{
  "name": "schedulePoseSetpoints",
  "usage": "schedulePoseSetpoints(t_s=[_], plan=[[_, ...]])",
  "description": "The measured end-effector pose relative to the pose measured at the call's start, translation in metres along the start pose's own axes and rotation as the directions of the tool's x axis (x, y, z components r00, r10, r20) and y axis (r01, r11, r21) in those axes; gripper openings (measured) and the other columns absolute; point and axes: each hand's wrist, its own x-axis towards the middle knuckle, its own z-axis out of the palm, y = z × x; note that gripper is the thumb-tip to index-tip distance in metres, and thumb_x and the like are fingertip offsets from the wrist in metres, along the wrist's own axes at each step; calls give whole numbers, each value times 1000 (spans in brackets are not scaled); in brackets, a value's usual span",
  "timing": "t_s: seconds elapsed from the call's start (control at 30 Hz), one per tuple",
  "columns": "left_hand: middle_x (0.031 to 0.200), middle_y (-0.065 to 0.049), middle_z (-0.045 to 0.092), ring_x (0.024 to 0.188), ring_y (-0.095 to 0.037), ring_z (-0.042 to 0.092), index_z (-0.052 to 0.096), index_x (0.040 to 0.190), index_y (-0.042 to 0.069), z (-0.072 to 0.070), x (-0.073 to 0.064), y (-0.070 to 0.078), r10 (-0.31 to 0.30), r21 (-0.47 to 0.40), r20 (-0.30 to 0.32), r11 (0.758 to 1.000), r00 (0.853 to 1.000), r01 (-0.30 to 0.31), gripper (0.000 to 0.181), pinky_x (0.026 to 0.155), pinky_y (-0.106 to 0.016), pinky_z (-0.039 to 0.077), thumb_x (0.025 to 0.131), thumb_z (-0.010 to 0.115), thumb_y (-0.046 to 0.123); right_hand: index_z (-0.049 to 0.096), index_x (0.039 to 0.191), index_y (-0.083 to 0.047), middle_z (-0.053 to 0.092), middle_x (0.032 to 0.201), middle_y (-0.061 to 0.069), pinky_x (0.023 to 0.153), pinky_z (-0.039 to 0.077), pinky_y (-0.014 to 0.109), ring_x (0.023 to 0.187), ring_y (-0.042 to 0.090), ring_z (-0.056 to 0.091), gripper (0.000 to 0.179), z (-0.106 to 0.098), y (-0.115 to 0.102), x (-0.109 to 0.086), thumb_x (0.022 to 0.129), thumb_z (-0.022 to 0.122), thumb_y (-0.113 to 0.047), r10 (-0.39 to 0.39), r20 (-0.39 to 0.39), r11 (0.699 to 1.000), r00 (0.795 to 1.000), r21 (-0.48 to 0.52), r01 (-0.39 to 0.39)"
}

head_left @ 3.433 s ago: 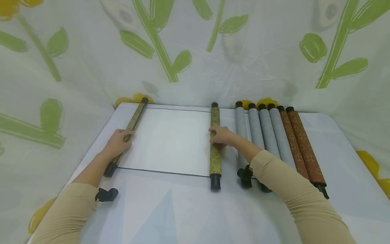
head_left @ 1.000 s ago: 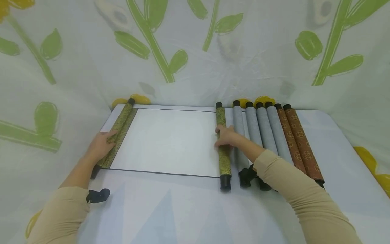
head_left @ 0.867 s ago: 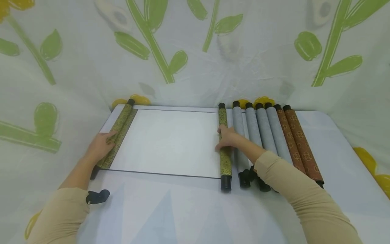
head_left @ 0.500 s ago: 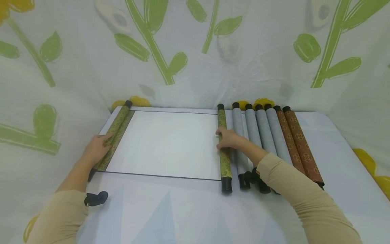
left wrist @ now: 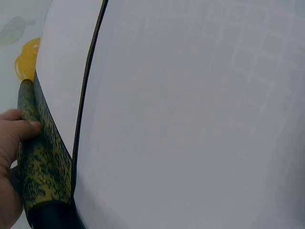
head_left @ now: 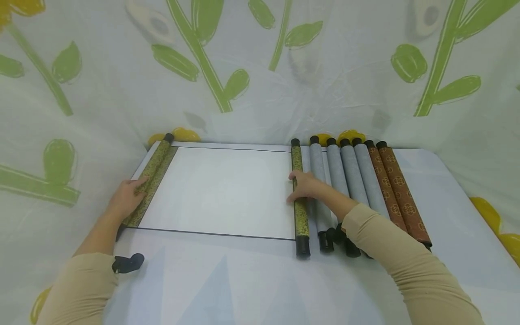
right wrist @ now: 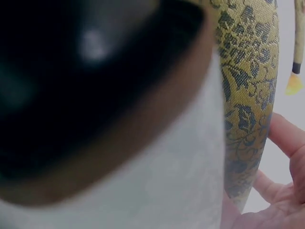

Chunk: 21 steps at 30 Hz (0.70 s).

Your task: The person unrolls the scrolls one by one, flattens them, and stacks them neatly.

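A hanging scroll with a white sheet [head_left: 223,189] lies partly unrolled on the table, its backing a green-gold brocade. My left hand [head_left: 125,198] grips the left roll [head_left: 152,167], thumb on top; a flat brocade strip [head_left: 156,183] shows beside it. Around the middle of the right roll [head_left: 301,221], my right hand [head_left: 305,185] holds with thumb and fingers on either side. In the left wrist view, the thumb [left wrist: 28,129] presses on the brocade roll near its far end. The right wrist view shows fingers [right wrist: 286,136] against the brocade, partly hidden by a dark blurred shape.
Right of the scroll lie several grey rolled scrolls [head_left: 352,174] side by side, then two brown patterned ones [head_left: 402,194]. My right forearm [head_left: 390,253] passes over their near ends. A curtain with printed leaves [head_left: 345,90] hangs behind the table [head_left: 260,289].
My left hand has moved left with the left roll, widening the white sheet and baring the brocade strip. The right roll has shifted slightly right, closer to the grey scrolls.
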Motion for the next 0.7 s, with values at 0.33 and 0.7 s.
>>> schedulePoseSetpoints(t_s=[0.33,0.7], plan=[[128,-43,35,120,-59,29,41,131,-14,2,3,-10,70,-58,-39,996,997,-72,43,99,-66,23,91,48,-3,38,137,-10,32,138,31,82,44,44,112,37,42,77,1,2,1,72,79,-18,-36,-43,999,998,33,38],[127,-45,37,118,-61,32,43,130,-13,-3,4,-13,71,-78,-77,994,994,-77,43,97,-67,27,88,50,-6,29,144,-7,25,149,27,91,39,46,118,35,38,76,-6,5,-2,79,68,-10,-53,4,990,999,129,52]])
